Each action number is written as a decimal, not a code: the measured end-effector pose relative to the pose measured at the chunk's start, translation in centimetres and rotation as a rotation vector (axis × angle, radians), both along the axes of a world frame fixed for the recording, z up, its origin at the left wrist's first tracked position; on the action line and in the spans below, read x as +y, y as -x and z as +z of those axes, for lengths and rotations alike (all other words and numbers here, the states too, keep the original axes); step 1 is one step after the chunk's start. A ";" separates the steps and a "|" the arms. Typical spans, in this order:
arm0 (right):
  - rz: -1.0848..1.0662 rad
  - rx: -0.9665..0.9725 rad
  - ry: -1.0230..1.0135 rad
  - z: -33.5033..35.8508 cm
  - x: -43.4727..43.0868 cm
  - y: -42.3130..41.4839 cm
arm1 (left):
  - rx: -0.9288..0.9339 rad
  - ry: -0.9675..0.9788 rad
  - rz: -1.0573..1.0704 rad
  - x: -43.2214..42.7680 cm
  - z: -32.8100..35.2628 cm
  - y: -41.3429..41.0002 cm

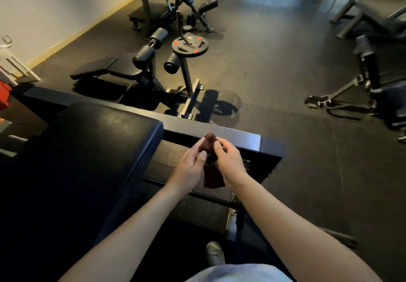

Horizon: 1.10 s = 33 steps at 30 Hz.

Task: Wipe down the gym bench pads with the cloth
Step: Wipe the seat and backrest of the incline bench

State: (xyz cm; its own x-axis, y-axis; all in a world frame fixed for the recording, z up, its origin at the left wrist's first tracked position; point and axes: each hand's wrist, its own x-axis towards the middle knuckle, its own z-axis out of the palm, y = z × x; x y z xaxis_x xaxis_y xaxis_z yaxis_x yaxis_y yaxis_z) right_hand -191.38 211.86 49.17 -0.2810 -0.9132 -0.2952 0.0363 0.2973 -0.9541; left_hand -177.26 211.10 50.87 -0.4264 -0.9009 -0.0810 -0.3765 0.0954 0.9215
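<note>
Cloth (pixel 210 165) dark red, bunched, gripped between left hand (pixel 190 165) and right hand (pixel 228 159), held in air just right of black pad (pixel 92 147).

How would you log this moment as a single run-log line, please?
stage: readying cloth | left hand: holding cloth | right hand: holding cloth | bench pad: cloth not touching

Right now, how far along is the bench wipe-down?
Done: nothing that shows; the big black bench pad carries no wipe marks I can make out. In hand: both the left hand and right hand hold the dark red cloth bunched in the air, beside the pad and off it. Left: this pad, then the decline bench farther back.
</note>
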 end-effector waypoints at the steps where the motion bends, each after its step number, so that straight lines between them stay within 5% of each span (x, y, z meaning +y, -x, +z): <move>1: -0.033 -0.033 -0.014 0.0 1.8 0.8 | 0.057 -0.038 -0.036 1.1 0.0 1.0; 10: -0.310 0.027 -0.007 -0.5 15.8 12.6 | 0.146 -0.164 -0.125 10.1 -2.0 15.5; 18: -0.505 0.125 -0.022 -1.8 27.0 31.3 | 0.092 -0.131 -0.147 17.7 -2.9 36.1; 24: -0.484 0.351 -0.118 -2.0 34.7 48.6 | -0.033 -0.049 -0.162 23.2 -4.6 53.9; 29: -0.402 0.323 -0.189 -1.7 35.3 59.9 | -0.049 0.043 -0.178 23.2 -4.6 65.1; 33: -0.379 0.281 -0.183 -1.8 32.0 66.8 | -0.044 -0.079 -0.100 21.0 -5.1 71.3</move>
